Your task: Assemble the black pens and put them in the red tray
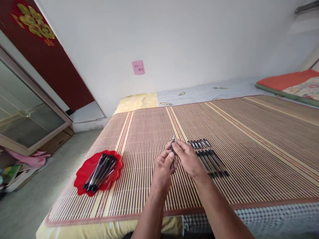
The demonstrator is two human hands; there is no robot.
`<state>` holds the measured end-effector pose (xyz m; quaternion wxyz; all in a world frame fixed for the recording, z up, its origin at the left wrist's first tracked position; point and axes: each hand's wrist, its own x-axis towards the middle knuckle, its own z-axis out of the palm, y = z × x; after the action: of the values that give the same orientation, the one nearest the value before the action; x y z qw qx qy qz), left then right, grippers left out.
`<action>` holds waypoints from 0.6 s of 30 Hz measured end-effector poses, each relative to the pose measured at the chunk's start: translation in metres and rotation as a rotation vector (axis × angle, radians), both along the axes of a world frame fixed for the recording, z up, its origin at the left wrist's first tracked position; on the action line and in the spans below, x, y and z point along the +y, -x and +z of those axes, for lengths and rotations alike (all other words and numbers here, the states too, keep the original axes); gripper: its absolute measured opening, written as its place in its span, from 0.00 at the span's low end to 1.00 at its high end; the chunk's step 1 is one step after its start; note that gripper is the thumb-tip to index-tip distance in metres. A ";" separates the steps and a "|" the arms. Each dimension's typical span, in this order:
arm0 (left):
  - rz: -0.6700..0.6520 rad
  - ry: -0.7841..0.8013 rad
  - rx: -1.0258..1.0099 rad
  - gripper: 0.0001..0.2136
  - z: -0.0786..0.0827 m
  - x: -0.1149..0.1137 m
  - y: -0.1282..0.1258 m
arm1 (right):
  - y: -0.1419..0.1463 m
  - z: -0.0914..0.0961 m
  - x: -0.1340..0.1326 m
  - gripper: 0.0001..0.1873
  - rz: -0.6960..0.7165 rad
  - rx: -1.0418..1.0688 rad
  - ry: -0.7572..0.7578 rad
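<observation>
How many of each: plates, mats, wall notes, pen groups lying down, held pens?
Plate: 1
Mat: 1
Note: 1
Pen groups: 2 (pile on plate, row on mat)
Held pen: 1
Total: 6
Pens in the pile overlap, so single pens aren't counted there.

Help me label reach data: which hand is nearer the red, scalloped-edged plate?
Left. The left hand is to the right of the plate, apart from it; the right hand is farther right, near the row of slim dark pens.
</observation>
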<state>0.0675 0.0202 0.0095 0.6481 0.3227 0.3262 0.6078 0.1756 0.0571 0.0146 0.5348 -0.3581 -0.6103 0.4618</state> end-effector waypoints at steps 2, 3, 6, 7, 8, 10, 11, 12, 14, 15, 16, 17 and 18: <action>0.041 0.012 0.004 0.23 -0.001 0.000 -0.001 | 0.003 0.001 -0.001 0.19 -0.017 -0.003 0.003; 0.056 0.015 0.006 0.23 -0.002 0.001 -0.001 | 0.004 0.001 -0.002 0.19 -0.024 0.005 0.014; 0.019 0.002 0.033 0.19 -0.002 0.003 0.002 | 0.007 -0.001 -0.002 0.19 -0.027 0.072 0.074; -0.022 -0.013 0.039 0.18 -0.002 0.003 0.003 | 0.007 -0.002 -0.001 0.19 -0.012 0.116 0.105; -0.069 -0.032 0.036 0.17 -0.001 0.004 0.005 | 0.008 -0.004 -0.001 0.19 0.012 0.172 0.142; -0.159 -0.077 0.002 0.16 0.000 0.004 0.007 | 0.010 -0.006 0.000 0.21 0.066 0.299 0.222; -0.190 -0.096 -0.025 0.16 0.001 0.005 0.008 | 0.010 -0.007 0.001 0.22 0.087 0.358 0.252; -0.213 -0.111 -0.052 0.16 0.001 0.005 0.009 | 0.010 -0.007 0.001 0.22 0.107 0.401 0.268; -0.243 -0.125 -0.094 0.16 0.002 0.005 0.010 | 0.008 -0.006 0.001 0.19 0.152 0.430 0.282; -0.255 -0.124 -0.109 0.15 0.002 0.005 0.010 | 0.006 -0.006 0.001 0.17 0.181 0.420 0.289; -0.265 -0.121 -0.120 0.14 0.002 0.005 0.011 | 0.005 -0.005 0.001 0.15 0.208 0.400 0.299; -0.274 -0.119 -0.127 0.13 0.002 0.004 0.011 | 0.003 -0.005 0.000 0.14 0.225 0.376 0.308; -0.279 -0.122 -0.132 0.13 0.002 0.004 0.011 | 0.001 -0.004 0.000 0.13 0.228 0.353 0.311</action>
<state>0.0562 0.0244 0.0119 0.7254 0.3629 0.1977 0.5505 0.1743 0.0571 0.0103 0.5160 -0.2789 -0.4657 0.6627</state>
